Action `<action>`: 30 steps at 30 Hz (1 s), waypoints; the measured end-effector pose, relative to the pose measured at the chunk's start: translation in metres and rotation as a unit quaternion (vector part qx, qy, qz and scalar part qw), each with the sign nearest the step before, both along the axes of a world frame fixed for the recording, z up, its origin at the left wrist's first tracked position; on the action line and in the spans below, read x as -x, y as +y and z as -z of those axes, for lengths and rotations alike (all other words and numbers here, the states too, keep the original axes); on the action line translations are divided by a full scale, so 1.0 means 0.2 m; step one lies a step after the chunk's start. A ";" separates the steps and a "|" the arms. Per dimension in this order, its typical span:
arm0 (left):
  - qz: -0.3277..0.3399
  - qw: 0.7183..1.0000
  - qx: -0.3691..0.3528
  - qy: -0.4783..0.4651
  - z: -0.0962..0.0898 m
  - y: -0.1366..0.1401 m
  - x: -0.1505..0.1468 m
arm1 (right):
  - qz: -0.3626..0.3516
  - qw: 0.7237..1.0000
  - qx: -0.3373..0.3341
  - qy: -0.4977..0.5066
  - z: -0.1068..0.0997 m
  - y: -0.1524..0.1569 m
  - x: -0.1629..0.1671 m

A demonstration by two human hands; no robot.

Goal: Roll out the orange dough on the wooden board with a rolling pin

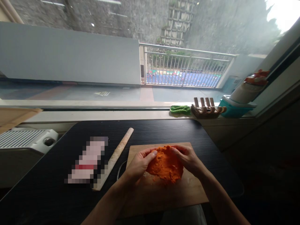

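Observation:
A flattened, ragged-edged piece of orange dough (pixel 166 165) is held up over a wooden cutting board (pixel 197 190). My left hand (pixel 143 161) grips its left upper edge, thumb on top and fingers underneath. On the opposite side my right hand (pixel 186 156) pinches the right upper edge in the same way. The dough's lower edge hangs close to the board; whether it touches cannot be told. Small orange crumbs and pale flour marks show on the board. To the left of the board lies a wooden rolling pin (pixel 119 150), dusted whitish.
A blurred-out pinkish packet (pixel 90 159) lies left of the rolling pin on the black table (pixel 164 129). Along the windowsill sit a green cloth (pixel 180 109), a brown rack (pixel 206 109) and a teal container (pixel 236 107). A white radiator (pixel 28 140) stands at the left.

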State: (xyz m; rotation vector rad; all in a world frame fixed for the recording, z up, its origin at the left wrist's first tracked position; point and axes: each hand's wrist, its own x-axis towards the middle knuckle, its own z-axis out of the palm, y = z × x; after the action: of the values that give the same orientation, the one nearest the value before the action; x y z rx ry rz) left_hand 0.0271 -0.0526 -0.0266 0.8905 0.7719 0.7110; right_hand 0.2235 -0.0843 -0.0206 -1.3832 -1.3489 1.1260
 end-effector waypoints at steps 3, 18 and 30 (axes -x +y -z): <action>0.032 0.998 -0.044 0.007 -0.01 -0.01 0.02 | -0.004 0.993 0.065 0.103 0.01 0.00 0.01; 0.009 0.990 -0.092 0.110 0.02 -0.01 0.00 | -0.041 0.998 0.014 -0.035 0.04 0.01 0.03; -0.011 1.000 0.001 0.010 -0.03 -0.04 0.04 | -0.020 0.997 0.032 0.066 0.04 -0.05 0.00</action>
State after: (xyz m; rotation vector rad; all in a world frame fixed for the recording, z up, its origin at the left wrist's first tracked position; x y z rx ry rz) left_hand 0.0186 -0.0603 -0.0210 0.8895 0.8012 0.7206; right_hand 0.2234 -0.0951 -0.0294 -1.3087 -1.2614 1.2743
